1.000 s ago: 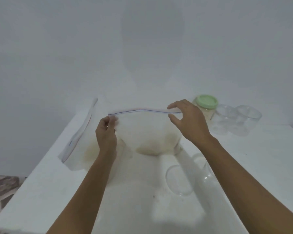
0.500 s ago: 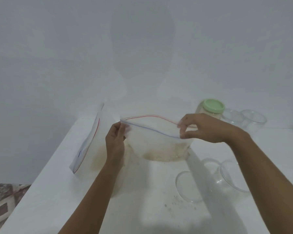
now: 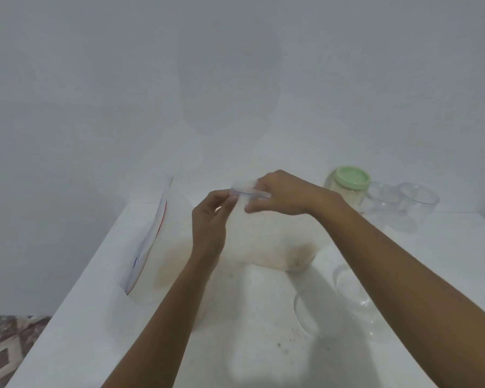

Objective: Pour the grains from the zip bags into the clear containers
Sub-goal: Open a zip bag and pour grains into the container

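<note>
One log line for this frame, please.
left hand: pinches zip bag top edge | right hand: pinches same edge | seal: open or shut unclear | pour: not started

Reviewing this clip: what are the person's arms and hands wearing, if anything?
Nothing visible: the left hand and right hand are ungloved, with no ring or watch that shows, and both forearms are uncovered to the frame's edge, no sleeve in view.
</note>
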`<state>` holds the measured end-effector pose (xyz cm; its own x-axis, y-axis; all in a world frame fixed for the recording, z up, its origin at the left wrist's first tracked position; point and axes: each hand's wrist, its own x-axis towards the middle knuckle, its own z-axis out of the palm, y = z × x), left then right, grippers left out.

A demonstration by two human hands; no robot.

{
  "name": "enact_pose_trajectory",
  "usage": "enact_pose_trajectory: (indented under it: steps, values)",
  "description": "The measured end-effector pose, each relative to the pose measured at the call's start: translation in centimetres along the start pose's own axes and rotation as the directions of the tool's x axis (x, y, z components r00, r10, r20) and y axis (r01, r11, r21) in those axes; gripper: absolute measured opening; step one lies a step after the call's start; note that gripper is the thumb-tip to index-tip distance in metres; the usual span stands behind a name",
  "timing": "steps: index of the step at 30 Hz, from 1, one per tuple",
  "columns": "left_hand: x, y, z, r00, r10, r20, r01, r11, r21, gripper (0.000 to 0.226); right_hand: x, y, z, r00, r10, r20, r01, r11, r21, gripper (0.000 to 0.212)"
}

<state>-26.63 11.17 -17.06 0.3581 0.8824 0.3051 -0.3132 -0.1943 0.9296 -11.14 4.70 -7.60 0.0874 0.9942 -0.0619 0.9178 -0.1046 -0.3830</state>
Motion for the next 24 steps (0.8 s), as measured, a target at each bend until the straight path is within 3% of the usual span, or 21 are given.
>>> enact_pose_trajectory:
  steps: [2, 4, 6, 9, 11, 15, 18, 21, 24]
  values:
    - [0.3, 0.0, 0.0, 0.999, 0.020, 0.049, -0.024, 0.997, 0.077, 0.006, 0.9, -0.7, 0.0, 0.999, -0.034, -0.041, 0.032, 0.999, -0.040, 0.024]
    - [0.2, -0.9, -0.6, 0.997, -0.021, 0.073, 0.005, 0.976, 0.219, 0.019, 1.1, -0.8, -0.8, 0.992, -0.036, -0.121, 0.029, 0.998, -0.058, 0.024]
    - [-0.3, -2.5, -1.5, 0.987, -0.145, 0.073, 0.115, 0.940, 0.321, 0.056, 0.6, -0.7, -2.3, 0.967, -0.034, -0.251, 0.030, 0.999, -0.022, 0.025]
    - [-1.4, -4.5, -2.3, 0.917, -0.397, 0.026, 0.357, 0.851, 0.385, 0.124, -1.0, -0.4, -4.6, 0.893, -0.006, -0.450, 0.082, 0.985, 0.152, 0.027]
    - [-2.1, -5.0, -1.9, 0.882, -0.468, 0.060, 0.442, 0.865, 0.239, 0.141, -1.6, -0.6, -5.6, 0.827, 0.047, -0.560, 0.146, 0.945, 0.294, 0.029]
    - [-2.2, -5.8, -0.9, 0.880, -0.417, 0.226, 0.454, 0.879, -0.147, 0.106, -2.3, -2.0, -6.4, 0.772, 0.106, -0.627, 0.287, 0.822, 0.492, 0.028]
    - [-1.8, -5.8, -0.5, 0.913, -0.365, 0.181, 0.406, 0.857, -0.317, 0.082, -2.8, -2.7, -6.9, 0.776, 0.076, -0.626, 0.346, 0.780, 0.522, 0.027]
    - [-1.9, -5.4, -0.8, 0.921, -0.334, 0.198, 0.381, 0.875, -0.297, 0.076, -3.5, -2.5, -7.5, 0.783, 0.037, -0.621, 0.390, 0.749, 0.536, 0.024]
    - [-1.9, -5.0, -1.6, 0.910, -0.242, 0.335, 0.322, 0.924, -0.207, 0.078, -4.1, -2.0, -8.0, 0.791, 0.010, -0.612, 0.422, 0.715, 0.557, 0.022]
